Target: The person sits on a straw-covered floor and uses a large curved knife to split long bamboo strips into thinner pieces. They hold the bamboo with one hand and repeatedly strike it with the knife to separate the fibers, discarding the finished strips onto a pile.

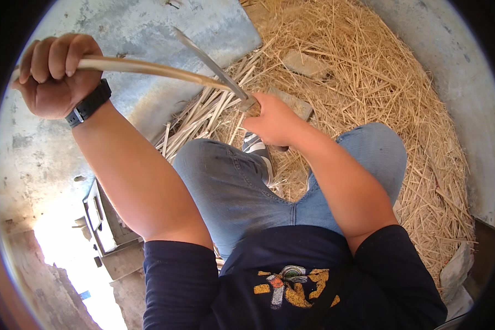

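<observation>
At the upper left, my left hand [60,71], with a black watch at its wrist, is wrapped round a long pale strip [154,70] that looks like split bamboo or wood. The strip curves to the right and down, and its end meets a knife blade [210,61] close to the handle. My right hand [270,120] grips the knife by its handle, mostly hidden in the fist, with the blade pointing up and left. Whether the edge has cut into the strip I cannot tell. Below the blade lies a pile of pale split strips [201,118].
Straw and shavings [368,71] cover the floor ahead and to the right. Two flat bricks or stones [305,64] lie among them. A grey wall [445,33] curves round the right side. By my left elbow is a dark metal-framed box [107,220]. My knees are bent beneath my arms.
</observation>
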Action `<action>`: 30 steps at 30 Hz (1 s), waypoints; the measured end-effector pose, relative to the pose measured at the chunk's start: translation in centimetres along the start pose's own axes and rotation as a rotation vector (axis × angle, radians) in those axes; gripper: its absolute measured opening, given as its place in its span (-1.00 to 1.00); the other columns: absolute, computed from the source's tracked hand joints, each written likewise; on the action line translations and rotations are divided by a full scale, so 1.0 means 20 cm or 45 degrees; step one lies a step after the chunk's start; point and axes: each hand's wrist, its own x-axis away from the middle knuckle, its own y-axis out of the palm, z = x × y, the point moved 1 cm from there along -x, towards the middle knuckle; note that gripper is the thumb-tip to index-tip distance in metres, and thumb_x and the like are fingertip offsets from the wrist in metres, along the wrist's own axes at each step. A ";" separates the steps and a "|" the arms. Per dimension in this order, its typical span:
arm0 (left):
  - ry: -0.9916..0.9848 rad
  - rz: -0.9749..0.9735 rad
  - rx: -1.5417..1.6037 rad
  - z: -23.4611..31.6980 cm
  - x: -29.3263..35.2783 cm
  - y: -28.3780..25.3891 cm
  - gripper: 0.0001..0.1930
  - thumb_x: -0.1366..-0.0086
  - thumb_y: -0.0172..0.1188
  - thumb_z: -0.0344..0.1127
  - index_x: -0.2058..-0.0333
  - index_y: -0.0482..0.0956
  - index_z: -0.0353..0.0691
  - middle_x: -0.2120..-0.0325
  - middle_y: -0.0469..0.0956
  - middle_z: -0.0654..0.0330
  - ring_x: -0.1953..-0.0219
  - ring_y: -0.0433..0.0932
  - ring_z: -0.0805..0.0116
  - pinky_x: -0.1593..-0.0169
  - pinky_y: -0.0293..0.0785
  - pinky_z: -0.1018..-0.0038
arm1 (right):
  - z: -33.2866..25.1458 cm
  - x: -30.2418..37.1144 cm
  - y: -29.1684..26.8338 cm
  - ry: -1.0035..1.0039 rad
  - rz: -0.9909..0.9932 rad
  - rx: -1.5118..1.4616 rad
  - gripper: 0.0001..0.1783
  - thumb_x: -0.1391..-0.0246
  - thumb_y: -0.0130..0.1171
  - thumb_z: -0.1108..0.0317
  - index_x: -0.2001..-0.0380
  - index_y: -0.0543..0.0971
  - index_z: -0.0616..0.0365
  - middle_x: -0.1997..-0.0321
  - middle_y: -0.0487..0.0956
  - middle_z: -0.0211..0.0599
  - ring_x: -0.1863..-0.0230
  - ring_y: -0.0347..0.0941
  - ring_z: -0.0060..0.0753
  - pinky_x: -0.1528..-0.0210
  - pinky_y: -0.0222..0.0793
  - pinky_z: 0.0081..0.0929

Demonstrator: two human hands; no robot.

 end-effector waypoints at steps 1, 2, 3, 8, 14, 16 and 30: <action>0.007 0.000 0.005 0.01 0.02 -0.02 -0.70 -0.14 0.28 -0.06 0.73 0.46 0.18 0.82 0.19 0.61 0.79 0.02 0.65 0.64 0.06 0.65 | 0.03 -0.02 0.01 0.020 0.017 0.057 -0.50 0.01 0.20 0.35 -0.05 0.48 0.25 0.53 0.51 -0.29 0.59 0.42 -0.44 0.50 0.34 -0.42; 0.021 -0.010 0.011 0.02 0.03 -0.03 -0.70 -0.15 0.26 -0.07 0.73 0.46 0.18 0.82 0.18 0.61 0.79 0.02 0.65 0.64 0.06 0.64 | 0.07 -0.05 0.02 0.040 0.034 0.114 -0.51 0.02 0.20 0.34 -0.03 0.49 0.25 0.51 0.52 -0.26 0.55 0.44 -0.41 0.45 0.37 -0.40; 0.037 -0.017 0.025 0.02 0.05 -0.04 -0.70 -0.16 0.25 -0.07 0.73 0.46 0.18 0.82 0.17 0.61 0.79 0.01 0.65 0.64 0.06 0.64 | 0.07 -0.05 0.02 0.071 0.051 0.175 -0.51 0.02 0.20 0.34 -0.02 0.49 0.25 0.48 0.54 -0.23 0.50 0.47 -0.39 0.39 0.39 -0.38; 0.064 0.009 -0.014 0.03 0.09 -0.07 -0.63 -0.23 0.17 0.09 0.72 0.44 0.17 0.83 0.14 0.61 0.79 -0.01 0.65 0.64 0.04 0.63 | 0.08 -0.03 0.13 -0.254 0.132 0.155 -0.55 0.03 0.20 0.33 0.02 0.50 0.25 0.41 0.55 -0.14 0.30 0.53 -0.27 0.19 0.42 -0.32; 0.101 0.091 -0.028 0.12 0.14 -0.20 -0.49 -0.24 0.08 0.33 0.72 0.40 0.16 0.83 0.13 0.61 0.79 -0.02 0.64 0.65 -0.01 0.65 | 0.30 -0.16 0.12 0.172 0.157 0.065 -0.56 0.02 0.20 0.34 0.07 0.48 0.35 0.39 0.56 -0.03 0.27 0.56 -0.22 0.14 0.46 -0.31; 0.143 0.145 -0.070 0.13 0.18 -0.21 -0.48 -0.23 0.07 0.36 0.72 0.40 0.16 0.83 0.13 0.61 0.79 -0.01 0.64 0.65 -0.01 0.64 | 0.27 -0.14 0.13 0.150 0.152 0.152 -0.54 0.02 0.20 0.34 0.05 0.47 0.38 0.38 0.57 0.00 0.26 0.56 -0.24 0.14 0.47 -0.28; 0.370 0.629 -0.400 0.16 0.19 -0.28 -0.32 -0.33 -0.31 0.47 0.69 0.29 0.05 0.79 0.11 0.47 0.75 0.02 0.55 0.60 -0.04 0.58 | 0.42 -0.20 0.21 0.040 0.201 0.026 -0.54 0.03 0.20 0.38 0.03 0.48 0.33 0.23 0.59 0.04 0.19 0.57 -0.20 0.12 0.50 -0.25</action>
